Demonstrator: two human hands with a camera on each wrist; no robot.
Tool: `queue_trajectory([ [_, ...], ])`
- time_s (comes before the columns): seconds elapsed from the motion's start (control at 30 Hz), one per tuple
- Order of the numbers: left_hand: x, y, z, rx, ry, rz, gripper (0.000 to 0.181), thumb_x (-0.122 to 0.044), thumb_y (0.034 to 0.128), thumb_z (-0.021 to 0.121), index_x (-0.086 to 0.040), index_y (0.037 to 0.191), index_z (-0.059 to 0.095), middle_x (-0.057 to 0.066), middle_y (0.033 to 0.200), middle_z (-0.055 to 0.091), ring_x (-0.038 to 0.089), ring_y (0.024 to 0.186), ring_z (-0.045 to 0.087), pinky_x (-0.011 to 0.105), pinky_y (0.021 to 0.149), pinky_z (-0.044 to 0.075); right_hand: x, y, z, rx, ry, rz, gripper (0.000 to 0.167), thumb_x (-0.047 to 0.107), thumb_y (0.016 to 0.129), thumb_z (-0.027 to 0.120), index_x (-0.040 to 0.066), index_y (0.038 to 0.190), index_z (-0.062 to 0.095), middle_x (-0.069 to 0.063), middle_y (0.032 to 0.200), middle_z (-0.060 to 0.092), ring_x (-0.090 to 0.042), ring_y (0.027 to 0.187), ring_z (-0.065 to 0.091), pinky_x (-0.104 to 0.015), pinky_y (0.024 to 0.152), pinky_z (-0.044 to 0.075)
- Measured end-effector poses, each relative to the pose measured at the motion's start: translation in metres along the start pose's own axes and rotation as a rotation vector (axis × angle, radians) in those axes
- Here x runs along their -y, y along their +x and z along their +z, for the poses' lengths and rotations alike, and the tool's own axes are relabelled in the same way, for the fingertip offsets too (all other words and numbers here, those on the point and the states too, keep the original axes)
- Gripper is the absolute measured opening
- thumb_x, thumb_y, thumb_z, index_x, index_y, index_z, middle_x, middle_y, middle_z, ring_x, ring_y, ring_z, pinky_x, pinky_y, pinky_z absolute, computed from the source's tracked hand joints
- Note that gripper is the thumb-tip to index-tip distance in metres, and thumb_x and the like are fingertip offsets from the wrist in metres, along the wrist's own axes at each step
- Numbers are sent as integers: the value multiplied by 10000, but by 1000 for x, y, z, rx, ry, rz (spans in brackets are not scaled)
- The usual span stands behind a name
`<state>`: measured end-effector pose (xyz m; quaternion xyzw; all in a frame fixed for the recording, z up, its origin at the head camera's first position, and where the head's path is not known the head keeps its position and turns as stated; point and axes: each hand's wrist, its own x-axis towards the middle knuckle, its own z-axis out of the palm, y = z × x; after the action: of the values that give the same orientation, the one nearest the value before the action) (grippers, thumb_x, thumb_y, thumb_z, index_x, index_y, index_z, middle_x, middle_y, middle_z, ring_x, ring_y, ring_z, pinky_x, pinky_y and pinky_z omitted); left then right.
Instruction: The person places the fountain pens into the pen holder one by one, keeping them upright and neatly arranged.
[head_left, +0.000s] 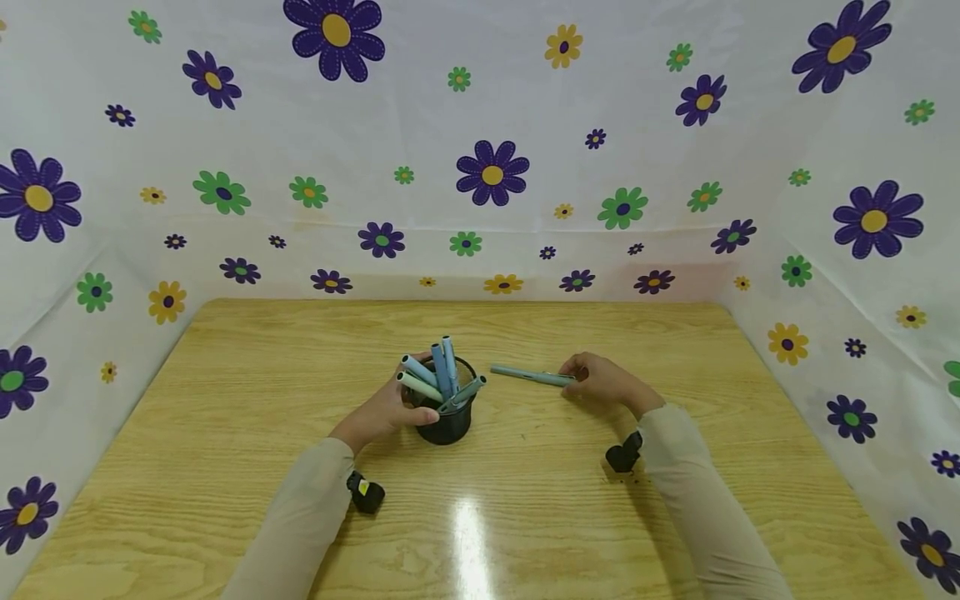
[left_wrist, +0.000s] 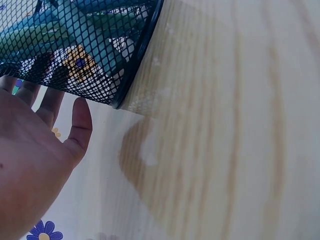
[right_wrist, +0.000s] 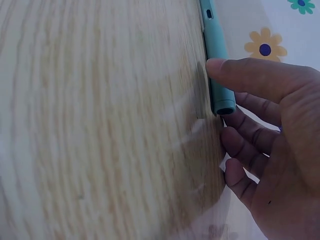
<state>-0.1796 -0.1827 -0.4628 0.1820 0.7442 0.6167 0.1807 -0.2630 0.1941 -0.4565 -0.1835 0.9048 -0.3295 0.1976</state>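
Note:
A black mesh pen cup [head_left: 448, 429] stands upright on the table and holds several pens [head_left: 442, 367] in blue, pale green and teal. My left hand [head_left: 386, 414] grips it from the left, thumb at the front and fingers partly hidden behind it. In the left wrist view the fingers lie against the mesh [left_wrist: 107, 75]. To the right of the cup, a teal pen [head_left: 528, 375] lies along the table surface. My right hand [head_left: 600, 379] pinches its right end, with the thumb on top in the right wrist view, where the pen [right_wrist: 216, 45] runs away from the hand.
The wooden table [head_left: 525, 517] has a bright reflection near its front. A white cloth [head_left: 420, 125] printed with flowers surrounds it at the back and both sides. A small black camera is strapped to each wrist.

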Motion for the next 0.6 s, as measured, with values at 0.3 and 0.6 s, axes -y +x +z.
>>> queue_trajectory([
  [0.3,1,-1,1,3,-10,17,955,-352,827,754,-179,1528,130,196,1526,262,349,1270,401,381,993,372,0,2,2,-4,-21,-7,294,132,876,698,-27,1108,609,-124,1027,577,-218,922,506,-337,818,424],
  [0.6,-1,0,1,3,-10,12,942,-320,836,749,-175,1529,127,200,1519,272,344,1263,413,354,978,387,-1,1,3,-22,-24,-24,240,122,880,681,-17,1064,615,-107,983,570,-214,896,502,-323,795,421],
])
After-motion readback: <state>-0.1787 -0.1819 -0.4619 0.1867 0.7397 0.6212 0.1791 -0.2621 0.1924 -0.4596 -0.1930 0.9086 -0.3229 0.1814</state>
